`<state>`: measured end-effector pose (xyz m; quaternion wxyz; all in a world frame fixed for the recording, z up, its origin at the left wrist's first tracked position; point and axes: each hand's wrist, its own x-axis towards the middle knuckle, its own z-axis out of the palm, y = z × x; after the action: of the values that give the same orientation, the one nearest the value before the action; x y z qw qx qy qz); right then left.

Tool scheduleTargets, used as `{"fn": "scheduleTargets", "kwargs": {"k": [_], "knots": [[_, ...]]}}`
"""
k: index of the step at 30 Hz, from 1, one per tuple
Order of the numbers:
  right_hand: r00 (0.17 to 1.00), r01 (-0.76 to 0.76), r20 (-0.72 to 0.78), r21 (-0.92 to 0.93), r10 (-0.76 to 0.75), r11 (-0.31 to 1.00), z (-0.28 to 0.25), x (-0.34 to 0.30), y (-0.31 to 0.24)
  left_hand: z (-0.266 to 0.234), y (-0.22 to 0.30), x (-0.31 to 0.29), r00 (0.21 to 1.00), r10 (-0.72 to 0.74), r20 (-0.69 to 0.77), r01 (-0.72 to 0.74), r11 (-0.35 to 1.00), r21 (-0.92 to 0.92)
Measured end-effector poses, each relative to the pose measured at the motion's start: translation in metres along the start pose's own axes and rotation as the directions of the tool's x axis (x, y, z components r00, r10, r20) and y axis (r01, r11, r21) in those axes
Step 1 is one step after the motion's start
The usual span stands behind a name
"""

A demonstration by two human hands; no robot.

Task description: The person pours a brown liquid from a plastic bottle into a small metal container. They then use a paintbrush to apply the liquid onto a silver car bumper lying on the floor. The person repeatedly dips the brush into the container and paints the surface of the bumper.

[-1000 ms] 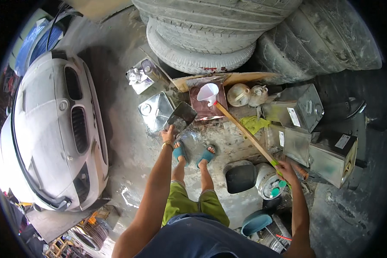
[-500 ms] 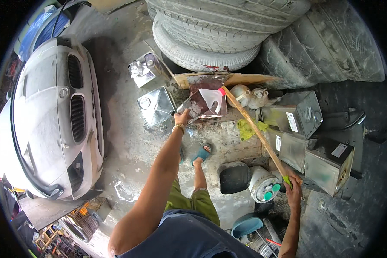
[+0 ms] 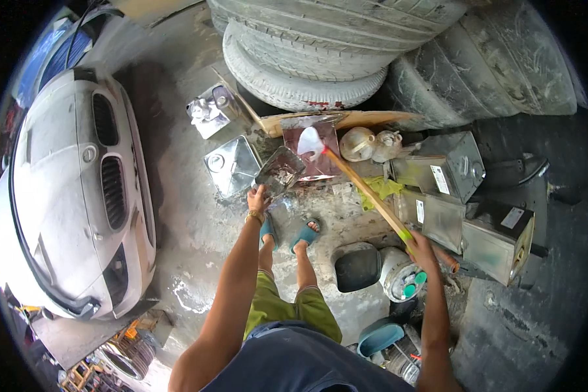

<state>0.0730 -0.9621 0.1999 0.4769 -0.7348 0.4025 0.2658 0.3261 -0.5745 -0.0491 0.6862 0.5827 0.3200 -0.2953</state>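
My left hand [image 3: 259, 198] is closed on the near end of a dark, shallow dustpan-like pan [image 3: 271, 180] with pale scraps in it. My right hand [image 3: 423, 251] grips a long wooden stick [image 3: 372, 194] near its yellow-green end. At the stick's far end is a white plastic head [image 3: 310, 140] with a red collar, shaped like part of a jug. This head hangs over a reddish, shiny open tin or sheet [image 3: 293, 128], just beyond the pan. Left of the pan stands a square metal can [image 3: 232, 171].
Stacked tyres [image 3: 307, 81] fill the far side, with a plank [image 3: 372, 120] before them. Several metal cans [image 3: 500, 248] stand at right, near a yellow-green cloth [image 3: 384, 189], a black bin [image 3: 357, 268] and a white bucket [image 3: 393, 287]. A white car [image 3: 59, 189] is at left.
My left hand has drawn the pan slightly nearer and tilted it so its inside shows. My right hand has moved left and away from me; the white head has turned and shifted left.
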Motion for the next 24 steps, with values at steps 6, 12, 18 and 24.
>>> {"fn": "scheduleTargets", "kwargs": {"k": [6,12,18,24], "knots": [[0.978,-0.193,-0.183,-0.572,0.105,0.797,0.091,0.134,-0.101,-0.015,-0.001,-0.024,0.997,0.038,0.062,-0.025,0.979,-0.202],[0.953,-0.269,-0.277,-0.587,0.123,0.764,0.144,0.184,-0.143,-0.034,0.000,-0.047,0.998,0.016,0.060,-0.007,0.988,-0.157],[0.942,-0.324,-0.214,-0.370,0.260,0.871,0.180,0.227,-0.112,-0.055,0.002,-0.058,0.998,-0.009,0.055,0.017,0.990,-0.144],[0.886,-0.381,0.397,0.327,0.241,0.864,0.145,0.243,-0.028,-0.056,0.009,-0.059,0.997,-0.049,0.057,0.055,0.991,-0.119]]}}
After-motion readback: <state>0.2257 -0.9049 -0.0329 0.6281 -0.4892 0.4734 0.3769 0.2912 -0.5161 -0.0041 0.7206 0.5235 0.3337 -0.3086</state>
